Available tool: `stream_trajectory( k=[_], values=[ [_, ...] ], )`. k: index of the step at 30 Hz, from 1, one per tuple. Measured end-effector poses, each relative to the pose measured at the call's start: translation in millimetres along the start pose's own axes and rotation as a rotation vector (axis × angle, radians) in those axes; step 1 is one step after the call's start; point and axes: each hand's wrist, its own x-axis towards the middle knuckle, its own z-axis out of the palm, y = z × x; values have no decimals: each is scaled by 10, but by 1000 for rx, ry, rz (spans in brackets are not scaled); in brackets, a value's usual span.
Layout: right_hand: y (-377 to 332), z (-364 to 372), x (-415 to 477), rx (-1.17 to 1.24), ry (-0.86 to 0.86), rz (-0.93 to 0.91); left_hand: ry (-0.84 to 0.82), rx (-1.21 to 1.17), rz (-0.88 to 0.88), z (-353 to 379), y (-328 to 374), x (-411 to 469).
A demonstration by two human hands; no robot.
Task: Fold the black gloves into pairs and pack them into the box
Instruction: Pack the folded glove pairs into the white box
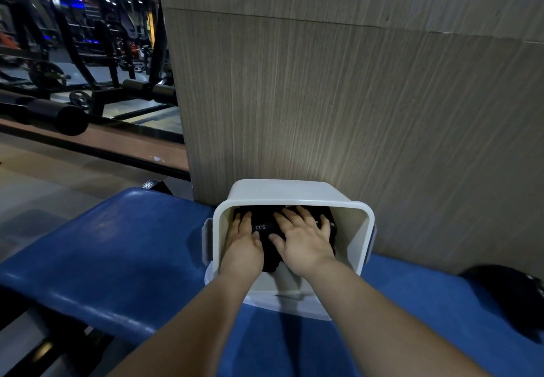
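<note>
Both flat, open hands, left hand (243,244) and right hand (303,239), press down on the black gloves (263,229) right under them in the box (294,191).

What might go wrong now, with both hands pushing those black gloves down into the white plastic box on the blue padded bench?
1. The white plastic box looks tipped toward the person on the blue padded bench; pressing could make it slide or tip.
2. The left hand and right hand lie flat on the black gloves; the folded pairs may spring apart on release.
3. A dark object lying at the bench's right might be forgotten.
</note>
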Motion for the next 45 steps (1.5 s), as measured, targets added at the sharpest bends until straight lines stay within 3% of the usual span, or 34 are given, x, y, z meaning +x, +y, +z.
stream_trajectory(
  k=[13, 23, 29, 32, 45],
  values=[
    [15, -72, -67, 44, 16, 8, 91, -52, 19, -55, 89, -61],
    [137, -294, -389, 114, 188, -29, 206, -3, 37, -110, 361, -484],
    [450, -301, -754, 205, 266, -78, 194, 79, 62, 75, 584, -769],
    [669, -310, -943, 202, 262, -51, 162, 120, 93, 252, 737, -874],
    [1755, -277, -1642, 178, 249, 232, -275, 75, 225, 1276, 1458, -1198]
  ],
)
